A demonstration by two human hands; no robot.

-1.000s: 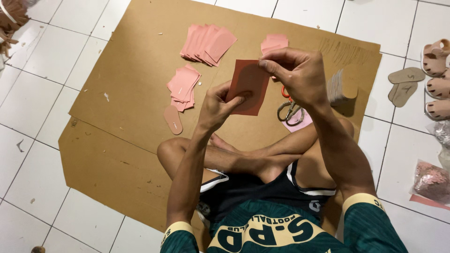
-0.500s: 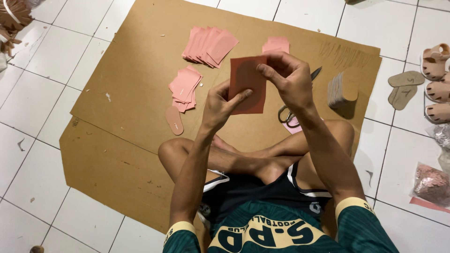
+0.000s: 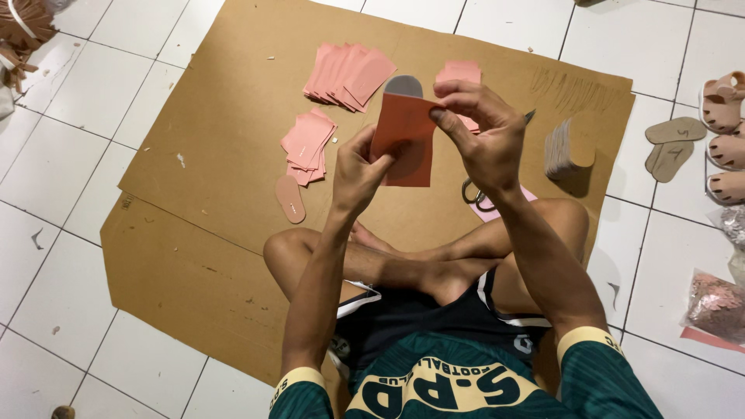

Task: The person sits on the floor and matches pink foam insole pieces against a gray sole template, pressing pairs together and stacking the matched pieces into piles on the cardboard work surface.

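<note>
I sit cross-legged on a brown cardboard sheet (image 3: 217, 155) laid on a tiled floor. Both hands hold a reddish-pink rectangular piece of material (image 3: 403, 136) upright in front of me. A grey sole-shaped piece (image 3: 403, 84) sticks out behind its top edge. My left hand (image 3: 361, 167) grips the lower left side. My right hand (image 3: 481, 136) pinches the upper right edge. Scissors (image 3: 475, 192) lie on the cardboard under my right wrist.
Pink cut rectangles lie in a fanned row (image 3: 349, 74) and a pile (image 3: 309, 143), with a pink sole cut-out (image 3: 291, 198) nearby. A stack of tan soles (image 3: 570, 143) stands at right. Small sandals (image 3: 725, 140) and loose soles (image 3: 671, 143) lie on the tiles.
Both hands have lifted the reddish-pink piece slightly up and away from me, and the grey sole-shaped piece now shows above its top edge.
</note>
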